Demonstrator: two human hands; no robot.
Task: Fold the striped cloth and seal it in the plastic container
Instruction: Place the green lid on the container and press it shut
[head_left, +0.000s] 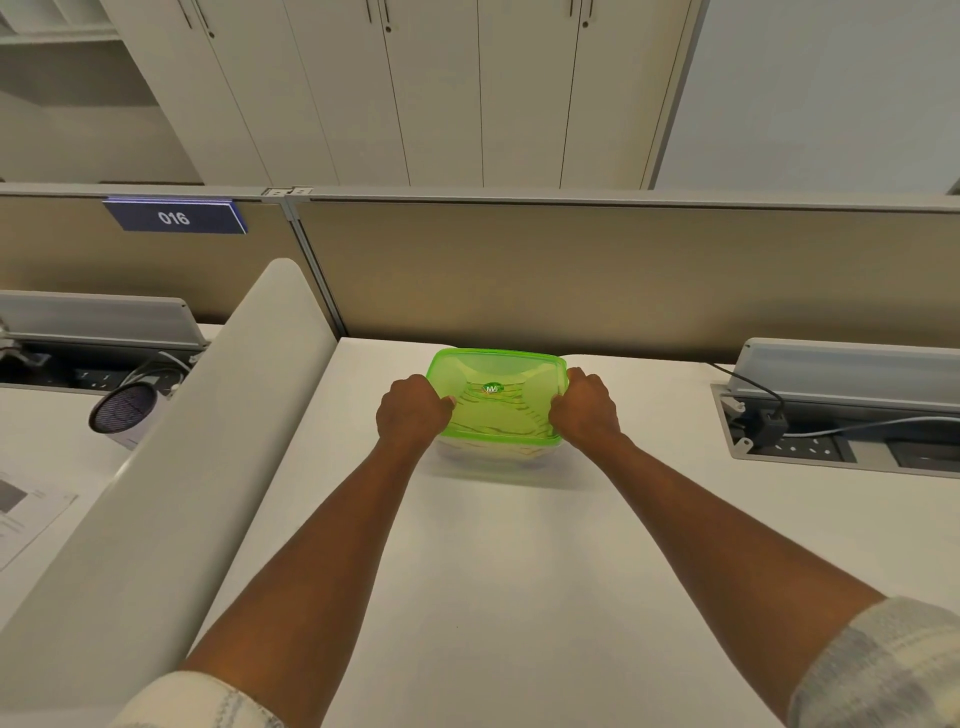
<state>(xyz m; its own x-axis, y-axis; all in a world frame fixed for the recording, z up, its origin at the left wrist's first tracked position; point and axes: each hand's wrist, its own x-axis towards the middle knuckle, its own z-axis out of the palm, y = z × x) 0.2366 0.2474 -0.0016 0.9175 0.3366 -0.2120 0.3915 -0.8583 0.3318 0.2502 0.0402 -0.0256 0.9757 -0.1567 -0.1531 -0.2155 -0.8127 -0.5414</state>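
Firmly curled, both sets of fingers, clamped on the green lid (493, 379) of the container (488, 457). Left hand (413, 413) closed over the lid's left edge, thumb tip lying on top of it. Right hand (584, 410) gripped the right edge the same way, fingertips tucked under and out of sight. Sat on the white tabletop (498, 571), the container, near the beige partition (571, 270) at the far edge. Lid seen resting on the box; could not tell whether fully snapped shut. Cloth (501, 421) lay inside, visible only as dark stripes through the tinted lid, its folds hard to make out. Clear walls of the box faint against the tabletop. Sleeves (878, 670) cut off by the bottom of the view. Round label (492, 388) at the lid's centre too small to read.
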